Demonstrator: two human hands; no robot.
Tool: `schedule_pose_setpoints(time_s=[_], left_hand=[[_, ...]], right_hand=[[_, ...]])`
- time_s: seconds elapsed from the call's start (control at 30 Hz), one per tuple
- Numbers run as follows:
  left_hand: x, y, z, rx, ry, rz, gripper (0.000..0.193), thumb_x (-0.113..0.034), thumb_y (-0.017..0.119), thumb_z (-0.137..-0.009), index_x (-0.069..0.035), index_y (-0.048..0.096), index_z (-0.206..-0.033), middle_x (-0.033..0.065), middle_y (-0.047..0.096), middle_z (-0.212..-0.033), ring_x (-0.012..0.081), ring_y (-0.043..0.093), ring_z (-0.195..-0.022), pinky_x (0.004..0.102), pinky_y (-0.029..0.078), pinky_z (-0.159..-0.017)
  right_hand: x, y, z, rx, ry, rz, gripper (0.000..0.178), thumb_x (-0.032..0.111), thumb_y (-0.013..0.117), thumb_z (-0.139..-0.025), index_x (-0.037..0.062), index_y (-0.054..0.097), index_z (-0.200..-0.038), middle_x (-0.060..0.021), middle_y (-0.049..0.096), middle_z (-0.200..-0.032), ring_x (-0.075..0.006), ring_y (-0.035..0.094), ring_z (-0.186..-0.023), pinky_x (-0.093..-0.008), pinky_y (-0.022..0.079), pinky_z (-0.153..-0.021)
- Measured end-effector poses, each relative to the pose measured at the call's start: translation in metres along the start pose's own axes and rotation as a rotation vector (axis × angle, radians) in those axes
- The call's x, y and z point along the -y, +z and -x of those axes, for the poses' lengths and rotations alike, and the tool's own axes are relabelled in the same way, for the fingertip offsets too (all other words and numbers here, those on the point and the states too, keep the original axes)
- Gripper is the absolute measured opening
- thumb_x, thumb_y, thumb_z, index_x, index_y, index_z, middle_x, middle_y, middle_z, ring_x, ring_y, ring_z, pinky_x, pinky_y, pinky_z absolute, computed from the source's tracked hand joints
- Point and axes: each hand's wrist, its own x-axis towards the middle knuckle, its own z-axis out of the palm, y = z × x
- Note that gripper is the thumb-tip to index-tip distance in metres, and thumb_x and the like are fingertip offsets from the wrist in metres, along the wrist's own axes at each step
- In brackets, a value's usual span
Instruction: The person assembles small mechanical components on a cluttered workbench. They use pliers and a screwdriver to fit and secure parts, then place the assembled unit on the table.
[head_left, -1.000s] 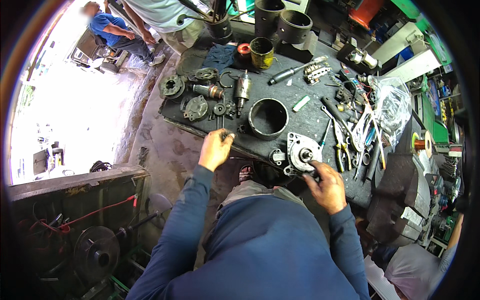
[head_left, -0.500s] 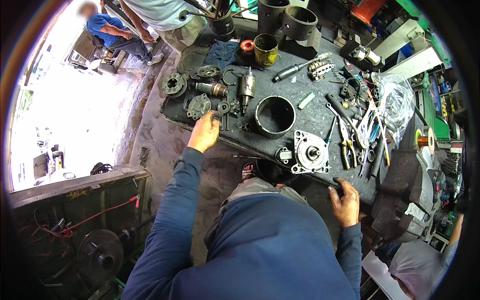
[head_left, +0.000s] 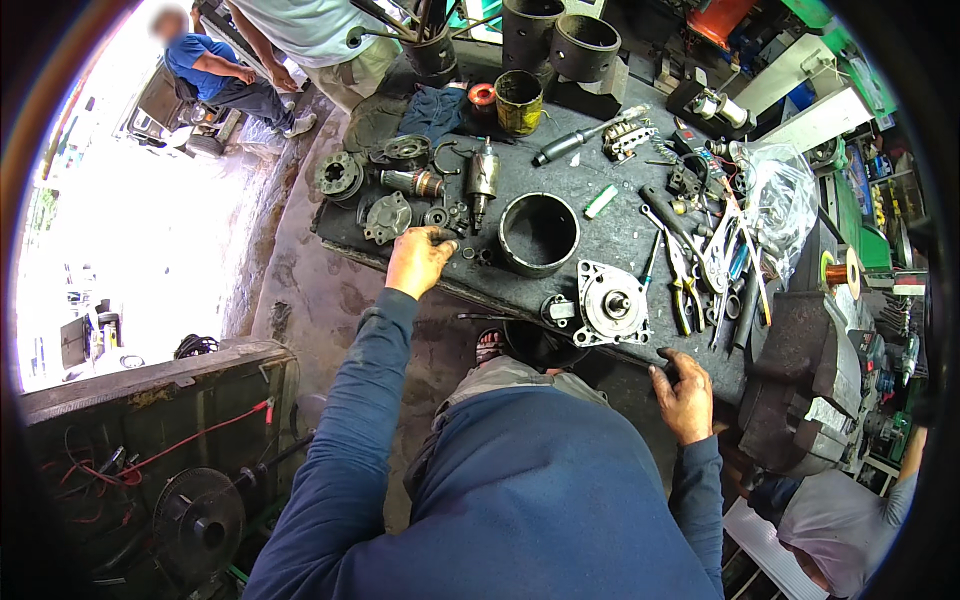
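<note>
My left hand (head_left: 417, 262) is at the near edge of the dark workbench (head_left: 610, 240). Its fingers are drawn together over small metal parts, and what lies between them is too small to make out. Just beyond it sit a cast metal end cover (head_left: 387, 217) and a small gear part (head_left: 437, 215). To its right are small rings (head_left: 484, 255) and a black open cylinder housing (head_left: 539, 233). My right hand (head_left: 685, 396) rests by the front edge, fingers apart and holding nothing. Left of it lies a silver flanged motor housing (head_left: 613, 303).
Pliers (head_left: 684, 290), wrenches and a clear plastic bag (head_left: 783, 205) crowd the bench's right side. An armature (head_left: 482, 185) and a yellow-stained can (head_left: 519, 103) stand farther back. A black vise (head_left: 800, 370) is at right. Other people are at upper left and lower right.
My left hand has shifted slightly right, from beside the end cover to over the small parts, covering the long bolts seen before. The right hand stays by the bench edge.
</note>
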Motion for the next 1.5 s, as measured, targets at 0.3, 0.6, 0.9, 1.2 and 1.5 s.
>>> schedule_pose_setpoints(time_s=[0.3, 0.6, 0.9, 1.2, 1.5], left_hand=[[0.012, -0.001, -0.002, -0.025, -0.007, 0.066, 0.027, -0.017, 0.078, -0.092, 0.004, 0.078, -0.109, 0.0202, 0.080, -0.095, 0.0260, 0.077, -0.084, 0.0362, 0.058, -0.079], [0.014, -0.009, -0.003, -0.035, -0.113, 0.169, 0.026, -0.016, 0.079, -0.090, 0.005, 0.076, -0.105, 0.0152, 0.079, -0.085, 0.0201, 0.072, -0.073, 0.0344, 0.056, -0.072], [0.026, -0.004, -0.005, -0.024, -0.164, 0.410, 0.027, -0.017, 0.081, -0.089, 0.005, 0.075, -0.104, 0.0129, 0.078, -0.085, 0.0177, 0.071, -0.075, 0.0327, 0.055, -0.072], [0.001, -0.005, 0.006, -0.279, 0.013, -0.077, 0.028, -0.023, 0.078, -0.095, 0.002, 0.079, -0.108, 0.0224, 0.079, -0.098, 0.0325, 0.080, -0.092, 0.0388, 0.060, -0.084], [-0.090, -0.001, 0.090, 0.168, 0.139, 0.047, 0.042, -0.029, 0.083, -0.091, 0.000, 0.073, -0.119, 0.0198, 0.074, -0.118, 0.0335, 0.073, -0.106, 0.0422, 0.058, -0.094]], right_hand=[[-0.012, 0.007, 0.006, 0.007, 0.012, -0.008, 0.032, 0.018, 0.079, -0.091, 0.0000, 0.073, -0.118, -0.0223, 0.075, -0.109, -0.0426, 0.072, -0.102, -0.0465, 0.057, -0.090], [-0.019, 0.006, 0.006, 0.079, 0.103, -0.044, 0.033, 0.021, 0.077, -0.093, 0.0006, 0.073, -0.119, -0.0214, 0.076, -0.113, -0.0408, 0.072, -0.106, -0.0465, 0.056, -0.093], [-0.016, 0.004, 0.005, 0.076, 0.097, -0.033, 0.032, 0.019, 0.078, -0.093, -0.0003, 0.073, -0.118, -0.0218, 0.075, -0.113, -0.0413, 0.072, -0.106, -0.0464, 0.056, -0.093], [-0.019, 0.006, 0.008, 0.016, 0.063, -0.054, 0.032, 0.017, 0.079, -0.092, -0.0013, 0.073, -0.118, -0.0225, 0.075, -0.110, -0.0418, 0.072, -0.103, -0.0463, 0.056, -0.091], [-0.030, 0.005, 0.008, 0.088, 0.175, -0.035, 0.034, 0.023, 0.078, -0.094, -0.0004, 0.073, -0.118, -0.0224, 0.075, -0.109, -0.0412, 0.073, -0.101, -0.0462, 0.057, -0.090]])
